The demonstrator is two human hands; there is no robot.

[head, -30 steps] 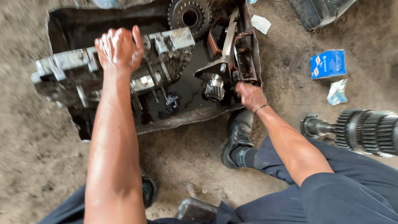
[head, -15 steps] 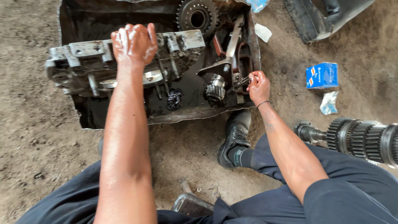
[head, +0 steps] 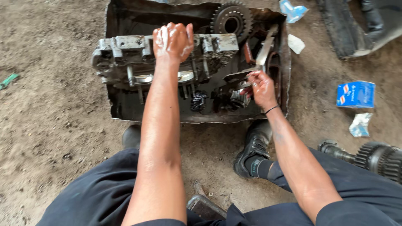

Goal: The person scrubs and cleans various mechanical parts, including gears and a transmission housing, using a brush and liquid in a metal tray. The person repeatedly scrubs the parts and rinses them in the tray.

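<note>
While the grey, oil-slick metal gearbox casing (head: 125, 54) lies across the shallow black metal drain tray (head: 125, 109) as it did a second ago, the right hand (head: 261, 88) has climbed from the tray's rim at five o'clock up onto the small greasy shaft-and-bracket part (head: 238, 90) and now pinches it. That looks like a shift from bracing to handling the small part. The left hand (head: 172, 41) stays clamped over the casing's top edge. A dark toothed gear wheel (head: 231, 20) sits at twelve o'clock, a blue cardboard box (head: 355, 94) at three.
</note>
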